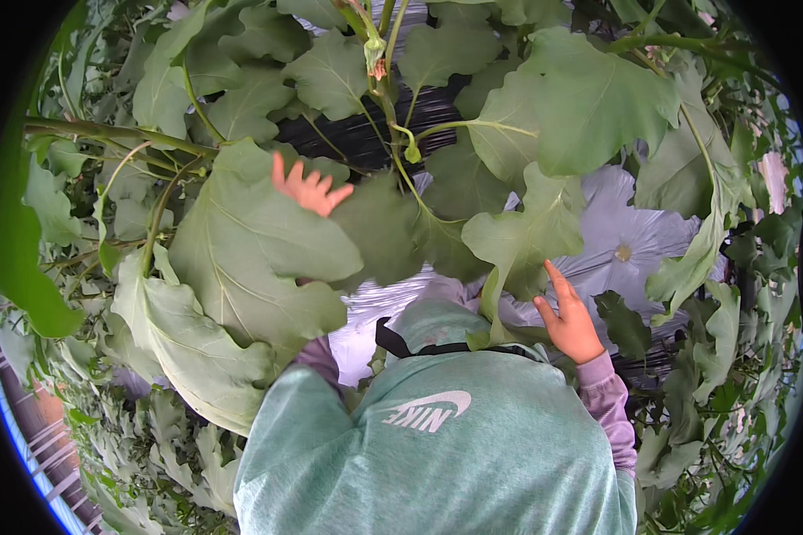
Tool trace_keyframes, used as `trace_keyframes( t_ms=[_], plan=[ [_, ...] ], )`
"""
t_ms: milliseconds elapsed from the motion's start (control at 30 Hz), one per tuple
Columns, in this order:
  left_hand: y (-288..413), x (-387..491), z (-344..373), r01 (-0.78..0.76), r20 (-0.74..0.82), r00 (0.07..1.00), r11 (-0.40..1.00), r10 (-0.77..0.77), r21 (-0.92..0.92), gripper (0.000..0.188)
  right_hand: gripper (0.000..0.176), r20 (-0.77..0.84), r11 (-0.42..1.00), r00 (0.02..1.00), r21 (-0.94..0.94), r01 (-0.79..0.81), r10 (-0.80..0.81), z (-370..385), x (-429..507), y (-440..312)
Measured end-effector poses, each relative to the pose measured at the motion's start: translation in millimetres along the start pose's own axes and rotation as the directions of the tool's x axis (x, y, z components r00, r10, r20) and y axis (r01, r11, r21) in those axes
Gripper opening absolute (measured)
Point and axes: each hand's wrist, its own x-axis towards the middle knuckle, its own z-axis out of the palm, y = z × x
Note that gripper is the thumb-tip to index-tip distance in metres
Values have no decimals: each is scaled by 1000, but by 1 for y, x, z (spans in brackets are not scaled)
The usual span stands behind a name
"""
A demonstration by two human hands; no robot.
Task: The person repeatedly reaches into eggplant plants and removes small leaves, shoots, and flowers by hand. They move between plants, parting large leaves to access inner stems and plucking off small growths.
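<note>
My left hand (310, 191) shows at the upper edge of a large lobed leaf (241, 234), which hides its wrist and forearm; its fingers are spread and hold nothing. My right hand (571, 321) is raised, thumb and fingers apart, beside the lower edge of an upright lobed leaf (532, 224); whether a fingertip touches it I cannot tell. Between and beyond the hands rises a green plant stem (387, 100), with a withered flower (376, 57) near its top and a small green bud (412, 152) lower down.
Silvery plastic mulch film (602, 247) covers the ground at the right, with dark film (328, 140) behind the stem. A thick branch (120, 132) reaches in from the left. Broad leaves (595, 100) hang at the upper right, and a blurred leaf (20, 247) is close at the left rim.
</note>
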Motion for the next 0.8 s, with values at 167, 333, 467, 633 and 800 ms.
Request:
trace_keyframes(
  t_ms=[167, 333, 467, 633, 800],
  plan=[
    [46, -41, -127, -48, -282, 954, 980, 102, 193, 76, 56, -93, 972, 974, 93, 216, -208, 5, 6, -17],
    [57, -52, -124, -200, -408, 859, 937, 308, 285, 67, 43, 67, 915, 925, -136, 379, -374, 25, 18, -17],
    [-22, -49, -27, -213, -7, 971, 873, 240, 438, 56, 41, 154, 949, 973, -238, 208, -174, 35, 31, -2],
    [-144, -90, 134, -721, 656, 665, 536, 358, 439, 33, 49, 157, 900, 901, -110, 423, -404, 43, 35, -4],
    [-133, -71, 257, -987, 736, -100, -158, 670, 10, 45, 49, 214, 899, 912, -199, 391, -350, 30, 24, 1]
  ],
)
